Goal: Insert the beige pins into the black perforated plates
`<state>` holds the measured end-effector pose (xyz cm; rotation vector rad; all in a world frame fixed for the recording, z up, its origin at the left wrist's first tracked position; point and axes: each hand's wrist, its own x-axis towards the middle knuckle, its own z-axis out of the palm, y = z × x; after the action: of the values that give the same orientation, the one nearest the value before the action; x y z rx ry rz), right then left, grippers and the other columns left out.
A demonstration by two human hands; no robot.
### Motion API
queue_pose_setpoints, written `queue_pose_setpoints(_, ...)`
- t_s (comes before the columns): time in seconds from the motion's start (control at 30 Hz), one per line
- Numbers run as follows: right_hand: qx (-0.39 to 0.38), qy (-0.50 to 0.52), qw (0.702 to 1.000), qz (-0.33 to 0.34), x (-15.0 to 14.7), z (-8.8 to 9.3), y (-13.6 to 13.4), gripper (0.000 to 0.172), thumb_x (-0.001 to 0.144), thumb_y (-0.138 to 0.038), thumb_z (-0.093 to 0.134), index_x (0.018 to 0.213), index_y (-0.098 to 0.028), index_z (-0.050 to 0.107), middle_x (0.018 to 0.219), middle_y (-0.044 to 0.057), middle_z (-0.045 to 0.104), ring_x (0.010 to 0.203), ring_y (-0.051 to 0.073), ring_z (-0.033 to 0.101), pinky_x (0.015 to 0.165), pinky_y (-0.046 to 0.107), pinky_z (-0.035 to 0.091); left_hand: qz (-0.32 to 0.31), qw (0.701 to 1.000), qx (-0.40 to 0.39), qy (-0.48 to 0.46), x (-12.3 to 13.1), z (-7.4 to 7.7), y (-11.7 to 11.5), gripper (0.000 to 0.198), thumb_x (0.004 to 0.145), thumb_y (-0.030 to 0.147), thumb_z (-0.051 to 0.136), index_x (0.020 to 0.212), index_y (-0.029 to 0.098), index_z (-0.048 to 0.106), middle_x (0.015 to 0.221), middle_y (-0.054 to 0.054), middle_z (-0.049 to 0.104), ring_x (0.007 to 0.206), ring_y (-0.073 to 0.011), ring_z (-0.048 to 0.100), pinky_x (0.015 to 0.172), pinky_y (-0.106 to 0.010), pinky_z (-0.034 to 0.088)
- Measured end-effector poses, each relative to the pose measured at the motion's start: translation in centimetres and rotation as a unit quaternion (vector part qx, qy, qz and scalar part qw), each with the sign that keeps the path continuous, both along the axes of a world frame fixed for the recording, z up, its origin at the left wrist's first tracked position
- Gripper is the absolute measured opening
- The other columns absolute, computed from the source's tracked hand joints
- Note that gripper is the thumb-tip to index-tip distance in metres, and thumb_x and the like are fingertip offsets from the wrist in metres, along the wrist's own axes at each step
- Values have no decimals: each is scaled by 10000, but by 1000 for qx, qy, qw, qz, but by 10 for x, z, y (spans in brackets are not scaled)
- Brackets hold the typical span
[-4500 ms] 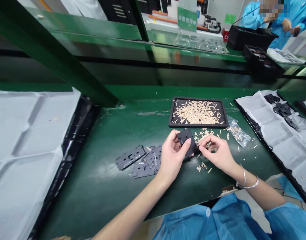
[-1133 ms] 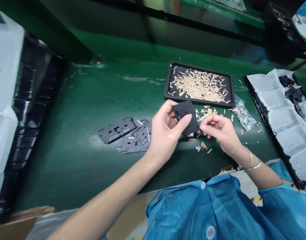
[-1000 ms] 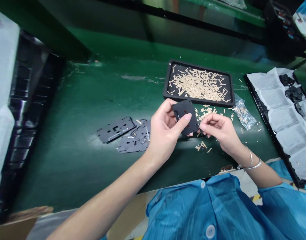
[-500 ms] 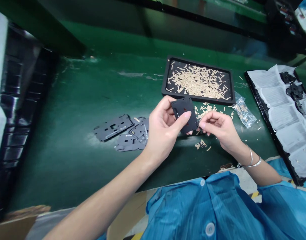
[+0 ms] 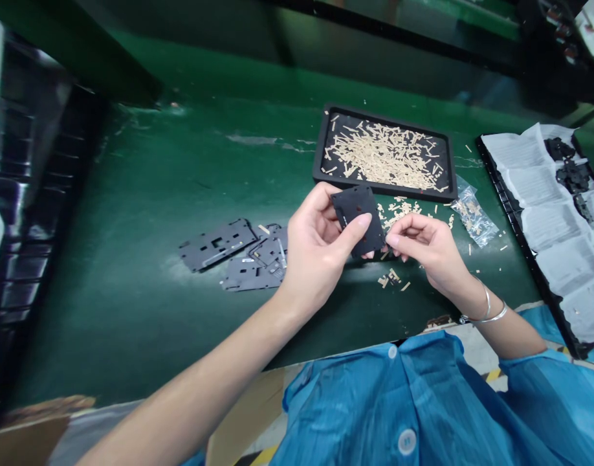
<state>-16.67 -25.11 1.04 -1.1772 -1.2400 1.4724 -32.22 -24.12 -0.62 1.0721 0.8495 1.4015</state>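
Note:
My left hand [image 5: 316,249] grips a small black plastic plate [image 5: 359,212] between thumb and fingers, holding it above the green bench [image 5: 142,194]. My right hand [image 5: 426,249] is pinched at the plate's lower right edge; what its fingertips hold is too small to make out. Loose beige strips [image 5: 391,279] lie on the bench just under both hands. Behind the hands sits a black tray [image 5: 322,139] filled with several more beige strips. Left of my left hand lies a pile of black plastic plates [image 5: 239,254].
A small clear bag [image 5: 474,217] of strips lies right of the tray. At the right edge a long black tray lined with white sheets [image 5: 539,194] carries dark parts. Stacked black trays [image 5: 30,194] stand at the far left. A raised green shelf [image 5: 423,32] runs behind.
The view has tilted down and closer since the oldest frame. Both hands stay together on the black plate, with only slight shifts over the last second.

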Motion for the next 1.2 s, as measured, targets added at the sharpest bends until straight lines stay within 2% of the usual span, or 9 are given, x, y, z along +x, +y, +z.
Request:
queue_pose_setpoints(0.37,-8,11,1000,-8,-1,0,0,121,712,-254,722,673,-189,627,629,-25,613,563,83,541,532,224,454,10,1000,-4,-2,0,-1,0,285,726,309,798,804,214,540,706,24,538,568,-90,546,454,-175,544)
queue_pose_setpoints(0.6,-14,11,1000,-14,-2,1,0,215,676,-300,786,651,-182,608,618,-36,589,559,75,529,539,225,448,9,1000,-1,12,1,-1,-1,292,733,327,797,812,210,541,730,22,538,610,-96,567,499,-187,548)
queue_pose_setpoints(0.8,-12,8,1000,-11,-3,0,0,290,672,-391,800,657,-181,601,621,-32,599,555,74,531,531,227,442,4,1000,-8,-6,1,-3,-1,290,737,319,795,822,219,537,717,33,523,567,-88,548,477,-202,561)
queue_pose_setpoints(1.07,-34,20,999,-17,-3,-3,-2,370,646,-379,825,846,-199,570,643,-42,651,591,86,604,487,196,376,37,999,-25,-3,1,-6,0,303,717,338,812,817,239,544,769,20,551,596,-98,565,492,-228,573)
queue_pose_setpoints(1.2,-16,37,999,1,1,-3,-2,250,758,-376,728,869,-198,593,655,-30,661,575,79,578,494,203,393,51,998,-23,-33,0,-4,2,313,695,290,833,799,219,546,724,29,558,583,-89,557,462,-205,562)
